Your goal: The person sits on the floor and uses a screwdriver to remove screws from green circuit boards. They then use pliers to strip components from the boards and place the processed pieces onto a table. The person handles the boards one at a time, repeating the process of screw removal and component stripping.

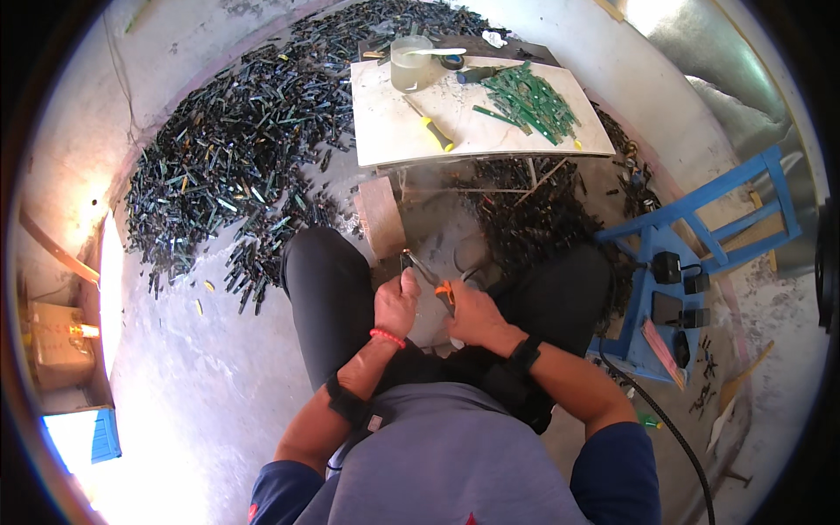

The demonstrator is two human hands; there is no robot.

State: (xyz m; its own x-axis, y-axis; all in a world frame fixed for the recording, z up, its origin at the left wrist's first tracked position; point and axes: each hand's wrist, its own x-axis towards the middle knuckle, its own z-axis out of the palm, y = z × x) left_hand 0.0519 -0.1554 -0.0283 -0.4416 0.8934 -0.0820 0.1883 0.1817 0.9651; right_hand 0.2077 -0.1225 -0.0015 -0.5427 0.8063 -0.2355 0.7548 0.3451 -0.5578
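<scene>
My right hand (477,315) is closed around the orange-and-black handles of a pair of pliers (444,289). Their long metal end slants up and to the left, reaching the tip of a small dark strip (405,261). That strip stands up from between the thumb and fingers of my left hand (396,302), which pinches it. Whether the jaws are gripping the strip is too small to tell. Both hands meet between my knees, just below a wooden block (380,217).
Ahead stands a white-topped table (385,131) with green strips (529,101), a yellow-handled screwdriver (430,124) and a clear cup (409,66). Dark strips (236,166) are heaped on the floor at left. At right, a blue chair (643,297) holds black adapters; a black cable (665,420) runs beside me.
</scene>
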